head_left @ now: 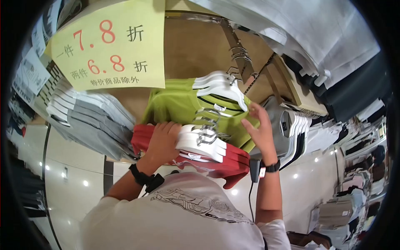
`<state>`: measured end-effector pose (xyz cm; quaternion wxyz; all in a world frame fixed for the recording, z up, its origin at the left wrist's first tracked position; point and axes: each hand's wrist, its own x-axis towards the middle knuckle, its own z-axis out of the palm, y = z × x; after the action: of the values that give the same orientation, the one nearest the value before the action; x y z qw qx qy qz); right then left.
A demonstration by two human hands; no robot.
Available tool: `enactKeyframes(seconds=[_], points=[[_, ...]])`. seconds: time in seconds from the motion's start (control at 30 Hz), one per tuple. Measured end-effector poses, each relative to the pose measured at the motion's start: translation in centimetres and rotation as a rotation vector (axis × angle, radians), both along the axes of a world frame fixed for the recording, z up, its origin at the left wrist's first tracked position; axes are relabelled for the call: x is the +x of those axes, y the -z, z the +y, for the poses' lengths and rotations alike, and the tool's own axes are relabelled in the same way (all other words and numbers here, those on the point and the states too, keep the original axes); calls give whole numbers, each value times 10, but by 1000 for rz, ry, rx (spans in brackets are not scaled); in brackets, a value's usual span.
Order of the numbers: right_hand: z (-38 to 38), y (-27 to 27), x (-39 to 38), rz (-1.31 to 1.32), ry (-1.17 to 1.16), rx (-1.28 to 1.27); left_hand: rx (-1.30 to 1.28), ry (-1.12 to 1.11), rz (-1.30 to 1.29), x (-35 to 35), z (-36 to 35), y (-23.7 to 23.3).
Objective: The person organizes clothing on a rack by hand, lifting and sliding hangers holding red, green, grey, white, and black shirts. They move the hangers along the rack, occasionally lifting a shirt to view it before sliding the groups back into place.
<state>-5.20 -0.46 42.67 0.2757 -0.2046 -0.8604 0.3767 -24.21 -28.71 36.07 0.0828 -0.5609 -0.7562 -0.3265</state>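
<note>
Several red shirts (pixel 235 163) on white hangers (pixel 202 143) are bunched close to my body, their metal hooks pointing up. My left hand (pixel 164 139) is closed on the left shoulders of the red shirts, beside the hangers. Behind them, green shirts (pixel 173 100) hang on white hangers (pixel 218 85) from a metal rail. My right hand (pixel 260 127) is raised at the right edge of the green shirts, fingers apart, with nothing held in it. A black strap is on each wrist.
A yellow price sign (pixel 110 46) stands at the upper left. Grey and white shirts (pixel 93 118) hang at left, with more grey, white and black garments (pixel 293 129) at right. White clothing (pixel 310 33) hangs overhead at upper right. Clothes racks line the far right.
</note>
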Motion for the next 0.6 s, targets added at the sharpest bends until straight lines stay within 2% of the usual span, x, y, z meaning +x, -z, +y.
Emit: enactKeyframes(seconds=[0.07,0.2,0.27,0.3,0.43,0.6], points=[[1,-11,-28,82,26,580,-21,-48,34,-2,-10,7],[26,-7,-78,180,-46,564,-71,-136,32,-5,-36,14],[42,-5,-97,-63,-196,260,-90,-168,38,-9,-47,15],[32,-9,-100,18,-184,194,-91,-206,42,-9,-54,18],[43,12,-114,44,-56,321,-170,-304,14,-1,-77,14],[40,1,-110,20,-3,425,-146,-359,83,-8,-95,25]])
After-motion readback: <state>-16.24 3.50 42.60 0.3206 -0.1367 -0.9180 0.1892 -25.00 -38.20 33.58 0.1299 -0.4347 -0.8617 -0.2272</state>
